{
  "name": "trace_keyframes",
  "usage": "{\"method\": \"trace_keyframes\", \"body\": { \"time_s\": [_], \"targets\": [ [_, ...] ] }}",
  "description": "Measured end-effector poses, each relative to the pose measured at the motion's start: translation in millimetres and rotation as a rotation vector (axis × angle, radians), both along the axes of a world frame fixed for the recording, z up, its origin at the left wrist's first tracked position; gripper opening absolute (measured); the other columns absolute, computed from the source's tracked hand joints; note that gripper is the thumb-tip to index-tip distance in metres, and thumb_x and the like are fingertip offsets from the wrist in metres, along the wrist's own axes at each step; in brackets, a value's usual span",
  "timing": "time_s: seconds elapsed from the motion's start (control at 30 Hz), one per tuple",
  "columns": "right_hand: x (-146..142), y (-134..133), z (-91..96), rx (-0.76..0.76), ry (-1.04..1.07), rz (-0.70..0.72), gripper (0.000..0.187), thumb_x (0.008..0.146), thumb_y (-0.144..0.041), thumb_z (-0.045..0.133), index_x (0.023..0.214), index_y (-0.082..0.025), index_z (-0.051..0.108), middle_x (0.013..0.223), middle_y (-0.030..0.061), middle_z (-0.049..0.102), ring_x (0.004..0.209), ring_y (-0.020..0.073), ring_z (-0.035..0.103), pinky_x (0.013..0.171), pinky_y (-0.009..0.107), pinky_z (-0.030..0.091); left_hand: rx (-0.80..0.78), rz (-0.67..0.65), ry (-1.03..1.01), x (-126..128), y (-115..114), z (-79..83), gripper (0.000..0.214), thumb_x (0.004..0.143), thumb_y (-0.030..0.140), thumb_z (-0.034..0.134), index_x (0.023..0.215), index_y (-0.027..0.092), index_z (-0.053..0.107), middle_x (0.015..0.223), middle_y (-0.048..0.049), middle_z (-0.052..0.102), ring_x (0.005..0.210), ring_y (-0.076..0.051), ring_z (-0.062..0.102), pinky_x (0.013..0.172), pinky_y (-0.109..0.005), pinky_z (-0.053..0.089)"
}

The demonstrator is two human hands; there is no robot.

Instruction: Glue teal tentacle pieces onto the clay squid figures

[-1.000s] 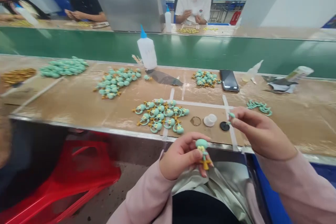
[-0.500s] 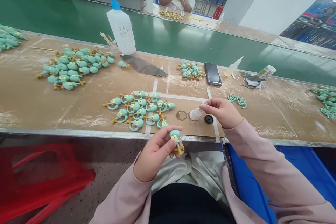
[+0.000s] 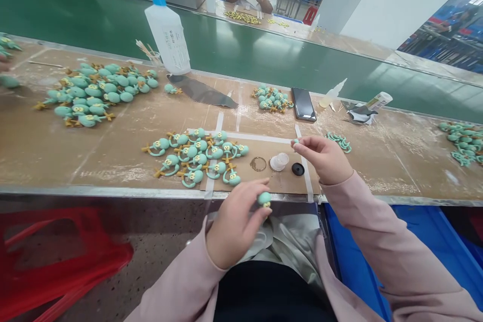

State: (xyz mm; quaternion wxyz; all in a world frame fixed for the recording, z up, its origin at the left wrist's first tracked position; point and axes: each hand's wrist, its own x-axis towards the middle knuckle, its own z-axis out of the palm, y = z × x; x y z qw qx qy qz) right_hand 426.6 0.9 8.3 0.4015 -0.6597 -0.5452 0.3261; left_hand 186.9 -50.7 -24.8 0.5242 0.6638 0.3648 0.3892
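Pinching a figure [image 3: 264, 198] over your lap, your left hand [image 3: 234, 221] holds thumb and fingers narrow; your right hand [image 3: 323, 158] nips a small green piece [image 3: 296, 142] at the fingertips. Your thumb hides much of the figure's body; the piece's shape is hard to make out. Beyond stand a bottle [image 3: 169, 43] and phone [image 3: 304, 104]; nearer, a white cup [image 3: 278, 162], a thin ring [image 3: 258, 170] and a black cap [image 3: 298, 169].
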Motion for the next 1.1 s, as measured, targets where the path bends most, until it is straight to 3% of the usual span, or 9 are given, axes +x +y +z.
{"method": "trace_keyframes", "body": {
  "time_s": [0.1,0.17,0.27,0.33,0.47,0.57,0.8,0.97,1.1],
  "targets": [
    [4,-10,12.4,0.054,0.017,-0.039,0.037,0.069,-0.053,0.072,0.074,-0.018,0.063,0.082,0.0064,0.068,0.085,0.022,0.062,0.08,0.034,0.048,0.179,0.021,0.253,28,-2,2.9,0.017,0.084,0.016,0.06,0.097,0.02,0.07,0.13,-0.0178,0.062,0.104,-0.035,0.053,0.09,-0.046,0.032],
    [9,-19,22.4,0.084,0.016,-0.064,0.036,0.07,-0.052,0.074,0.073,-0.019,0.063,0.082,0.006,0.068,0.086,0.0225,0.062,0.079,0.034,0.049,0.211,-0.065,0.265,51,-11,-0.6,0.016,0.083,0.014,0.06,0.094,0.022,0.069,0.111,-0.0169,0.068,0.088,-0.032,0.054,0.079,-0.041,0.034],
    [18,-34,36.1,0.147,0.004,-0.107,0.031,0.072,-0.049,0.075,0.073,-0.019,0.064,0.085,0.0056,0.068,0.088,0.022,0.062,0.079,0.033,0.05,0.259,-0.602,0.044,84,-33,-11.0,0.017,0.076,0.014,0.069,0.088,0.026,0.067,0.07,-0.0062,0.061,0.071,-0.027,0.052,0.065,-0.034,0.035],
    [25,-43,41.8,0.191,0.004,-0.114,0.027,0.074,-0.045,0.075,0.074,-0.02,0.064,0.088,0.0049,0.068,0.09,0.0211,0.062,0.081,0.032,0.05,0.29,-0.812,0.01,100,-45,-16.5,0.019,0.071,0.015,0.075,0.082,0.026,0.065,0.059,-0.002,0.051,0.068,-0.027,0.051,0.063,-0.032,0.035],
    [34,-55,42.5,0.218,-0.001,-0.072,0.025,0.079,-0.041,0.073,0.073,-0.019,0.064,0.092,0.0055,0.067,0.095,0.0213,0.061,0.083,0.032,0.049,0.201,-0.685,0.227,110,-42,-14.2,0.009,0.08,0.02,0.066,0.087,0.023,0.062,0.072,-0.0059,0.059,0.083,-0.03,0.056,0.075,-0.039,0.042],
    [37,-57,37.9,0.224,0.033,-0.039,0.025,0.08,-0.04,0.072,0.072,-0.018,0.063,0.093,0.0066,0.066,0.096,0.0214,0.06,0.083,0.032,0.048,0.064,-0.754,0.274,104,-29,-7.9,0.019,0.085,0.027,0.059,0.102,0.021,0.06,0.099,-0.0092,0.067,0.105,-0.031,0.056,0.09,-0.044,0.042],
    [41,-55,33.5,0.234,0.086,-0.012,0.022,0.08,-0.035,0.072,0.073,-0.017,0.062,0.093,0.0074,0.065,0.094,0.0197,0.059,0.083,0.031,0.048,-0.569,-0.542,-0.148,56,-15,-4.5,0.021,0.095,0.037,0.049,0.106,0.019,0.051,0.131,-0.0148,0.061,0.115,-0.026,0.059,0.096,-0.039,0.044],
    [46,-81,17.9,0.156,0.103,0.063,0.023,0.084,-0.036,0.069,0.073,-0.017,0.061,0.096,0.0077,0.064,0.092,0.0195,0.062,0.082,0.032,0.05,-0.564,-0.401,-0.151,25,-12,-8.0,0.025,0.097,0.036,0.048,0.112,0.019,0.056,0.124,-0.012,0.064,0.115,-0.026,0.058,0.098,-0.04,0.042],
    [51,-115,-20.5,-0.151,0.196,0.06,0.035,0.08,-0.051,0.069,0.073,-0.018,0.059,0.112,0.01,0.065,0.089,0.0223,0.066,0.073,0.033,0.054,-0.566,-0.383,-0.148,19,-12,-12.8,0.024,0.096,0.035,0.048,0.111,0.019,0.059,0.119,-0.0103,0.065,0.111,-0.024,0.059,0.097,-0.038,0.042]
  ]
}}
